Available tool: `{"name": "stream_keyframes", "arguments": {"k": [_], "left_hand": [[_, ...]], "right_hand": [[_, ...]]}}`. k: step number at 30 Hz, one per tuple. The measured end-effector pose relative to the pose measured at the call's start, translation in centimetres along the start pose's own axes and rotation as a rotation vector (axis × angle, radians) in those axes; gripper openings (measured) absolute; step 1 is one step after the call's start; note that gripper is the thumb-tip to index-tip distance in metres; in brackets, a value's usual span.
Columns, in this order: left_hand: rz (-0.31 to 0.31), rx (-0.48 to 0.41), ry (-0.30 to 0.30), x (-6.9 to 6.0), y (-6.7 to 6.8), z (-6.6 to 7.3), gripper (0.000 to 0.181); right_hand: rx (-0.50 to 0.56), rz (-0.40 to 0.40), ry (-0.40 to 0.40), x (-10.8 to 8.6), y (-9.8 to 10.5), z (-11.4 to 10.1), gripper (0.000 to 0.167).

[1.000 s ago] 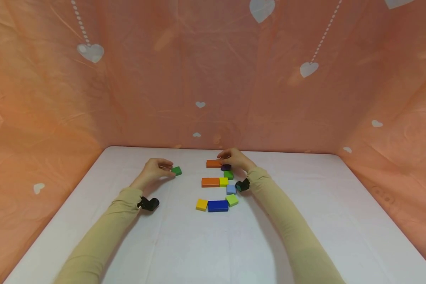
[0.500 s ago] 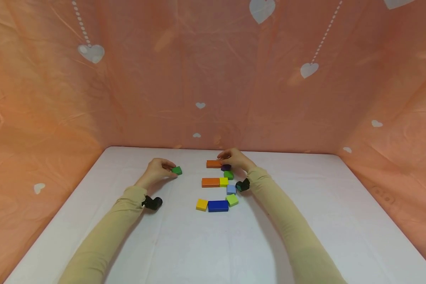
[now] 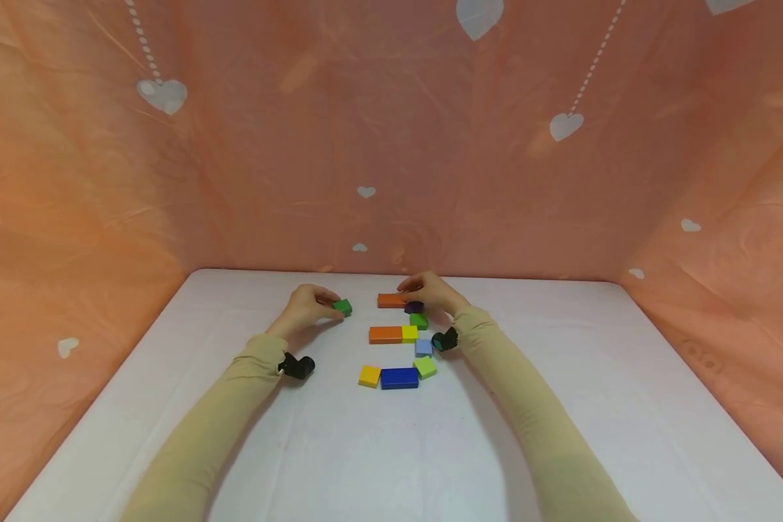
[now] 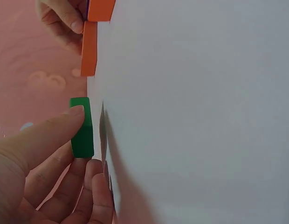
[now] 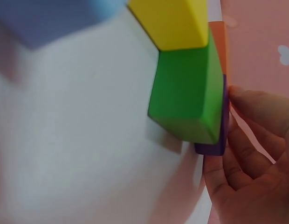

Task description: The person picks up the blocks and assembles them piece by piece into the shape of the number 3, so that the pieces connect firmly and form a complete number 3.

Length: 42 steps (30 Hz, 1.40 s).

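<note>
My left hand (image 3: 305, 310) pinches a green block (image 3: 342, 308) between thumb and fingers, just above the white table. In the left wrist view that green block (image 4: 82, 128) stands on edge with the thumb across its upper part. My right hand (image 3: 433, 292) is at the far end of the arrangement and holds a purple block (image 3: 414, 308), partly covered by its fingers. An orange block (image 3: 390, 300) adjoins the purple one on the left. Seen from the right wrist, another green block (image 5: 182, 88) sits in front of the purple block (image 5: 212, 149).
Nearer on the table (image 3: 339, 449) lie a second orange block (image 3: 385, 335), a yellow block (image 3: 409, 334), a light blue block (image 3: 423, 348), a lime block (image 3: 425, 367), a dark blue block (image 3: 399, 378) and an amber block (image 3: 369, 376). An orange curtain (image 3: 391, 145) rises behind.
My left hand has carried the green block right and slightly away from me, closer to the upper orange block. The right hand stays in place at the purple block.
</note>
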<state>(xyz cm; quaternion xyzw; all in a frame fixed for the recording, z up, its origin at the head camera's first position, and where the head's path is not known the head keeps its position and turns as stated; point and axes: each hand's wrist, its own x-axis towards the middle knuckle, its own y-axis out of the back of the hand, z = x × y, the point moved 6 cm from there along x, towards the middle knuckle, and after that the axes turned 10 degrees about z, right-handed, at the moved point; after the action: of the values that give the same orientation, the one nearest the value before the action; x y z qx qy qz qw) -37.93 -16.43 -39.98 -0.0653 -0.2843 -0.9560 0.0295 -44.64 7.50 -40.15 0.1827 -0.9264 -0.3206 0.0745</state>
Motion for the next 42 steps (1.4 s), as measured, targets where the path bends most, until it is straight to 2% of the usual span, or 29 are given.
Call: {"name": "stream_keyframes", "arguments": {"k": [7,12,17,21,28,42], "left_hand": [[0.007,-0.015,-0.006,0.6,-1.5,0.9,0.036],[0.022,-0.015,0.005,1.3,-2.5,0.9,0.035],[0.041,-0.03,0.029,1.7,-3.4,0.8,0.034],[0.05,-0.042,0.041,1.9,-3.7,1.0,0.034],[0.064,-0.025,0.017,1.8,-4.2,1.8,0.032],[0.064,-0.008,0.048,2.0,-4.8,1.7,0.031]], "right_hand": [[0.002,0.004,-0.001,0.1,0.0,0.1,0.025],[0.002,0.006,-0.025,0.2,0.0,0.2,0.025],[-0.001,0.009,-0.015,0.0,0.0,0.0,0.024],[-0.011,0.013,-0.008,-0.1,0.0,0.0,0.024],[-0.023,0.014,0.006,0.0,-0.1,-0.1,0.025],[-0.015,0.018,0.014,-0.1,0.0,-0.1,0.024]]}}
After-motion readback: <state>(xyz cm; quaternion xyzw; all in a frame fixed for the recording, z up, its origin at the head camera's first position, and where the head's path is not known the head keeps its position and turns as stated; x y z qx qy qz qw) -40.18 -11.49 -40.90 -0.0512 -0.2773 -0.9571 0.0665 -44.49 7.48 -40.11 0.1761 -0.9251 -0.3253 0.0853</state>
